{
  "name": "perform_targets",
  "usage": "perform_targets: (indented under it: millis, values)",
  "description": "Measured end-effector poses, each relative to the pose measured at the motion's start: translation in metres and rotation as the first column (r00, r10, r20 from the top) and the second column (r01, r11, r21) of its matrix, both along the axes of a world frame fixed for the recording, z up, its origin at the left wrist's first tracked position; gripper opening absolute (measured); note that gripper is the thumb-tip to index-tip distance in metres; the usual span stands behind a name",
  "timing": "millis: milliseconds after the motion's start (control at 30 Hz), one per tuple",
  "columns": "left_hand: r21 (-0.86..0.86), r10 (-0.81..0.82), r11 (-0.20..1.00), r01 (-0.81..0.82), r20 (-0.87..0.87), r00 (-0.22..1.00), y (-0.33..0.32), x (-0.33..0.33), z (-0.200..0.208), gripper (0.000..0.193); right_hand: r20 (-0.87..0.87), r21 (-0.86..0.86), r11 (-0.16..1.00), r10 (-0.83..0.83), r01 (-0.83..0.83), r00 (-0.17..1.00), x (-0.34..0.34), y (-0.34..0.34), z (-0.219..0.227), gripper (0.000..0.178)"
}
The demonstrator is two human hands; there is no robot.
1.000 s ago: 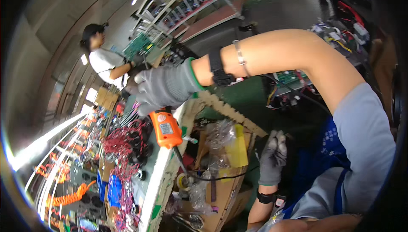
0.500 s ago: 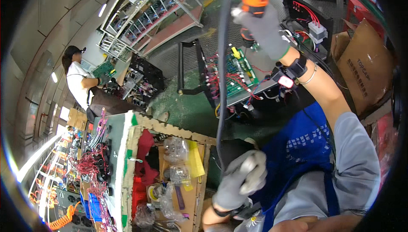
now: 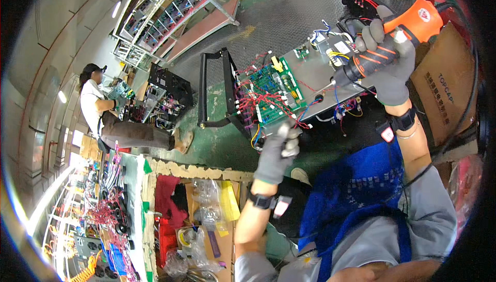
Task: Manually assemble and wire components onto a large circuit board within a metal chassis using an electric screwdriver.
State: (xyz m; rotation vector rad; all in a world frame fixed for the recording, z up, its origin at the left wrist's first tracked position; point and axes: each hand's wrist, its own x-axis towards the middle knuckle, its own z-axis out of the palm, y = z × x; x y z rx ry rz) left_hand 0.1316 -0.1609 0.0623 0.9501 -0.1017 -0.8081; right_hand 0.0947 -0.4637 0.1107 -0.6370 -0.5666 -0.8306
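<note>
My right hand [image 3: 397, 75], in a grey glove, is wrapped round an orange and black electric screwdriver [image 3: 369, 62]. The bit slants down to the left, close to the metal chassis [image 3: 316, 79]; I cannot tell whether it touches anything. Just short of the chassis's near edge is my gloved left hand [image 3: 275, 155], its fingers curled in. Whatever they may hold is hidden. A green circuit board [image 3: 271, 91] lies on the chassis, with red wires [image 3: 268, 100] bunched across it. Coloured wires and connectors hang along the chassis's near side.
A black frame [image 3: 214, 88] stands at the chassis's left end. To the right are a cardboard box [image 3: 444, 83] and the screwdriver's black cable [image 3: 471, 96]. Near left, a bin holds plastic bags [image 3: 209, 212]. A co-worker [image 3: 98, 101] stands at far left beside another unit [image 3: 168, 93].
My right hand has lowered the screwdriver from the top edge toward the chassis's right part. My left hand has risen toward the chassis. The cable has swung from the middle to the right.
</note>
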Motion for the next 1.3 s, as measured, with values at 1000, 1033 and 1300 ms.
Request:
perform_targets:
  millis: [1000, 1033, 1300]
  values:
    - [-0.398, 0.012, 0.891, -0.219, -0.461, 0.887, -0.024, 0.082, -0.066, 0.024, -0.017, -0.306, 0.944, 0.125, -0.124, 0.992, 0.068, 0.033, 0.022, 0.039]
    - [-0.424, -0.020, 0.883, -0.203, -0.466, 0.885, -0.024, 0.082, -0.066, 0.024, -0.017, -0.313, 0.941, 0.133, -0.131, 0.991, 0.069, 0.033, 0.022, 0.040]
    - [-0.145, 0.040, 0.985, -0.091, -0.321, 0.946, -0.025, 0.069, -0.071, 0.034, -0.196, -0.351, 0.936, -0.055, -0.018, 0.979, 0.072, 0.042, 0.034, 0.064]
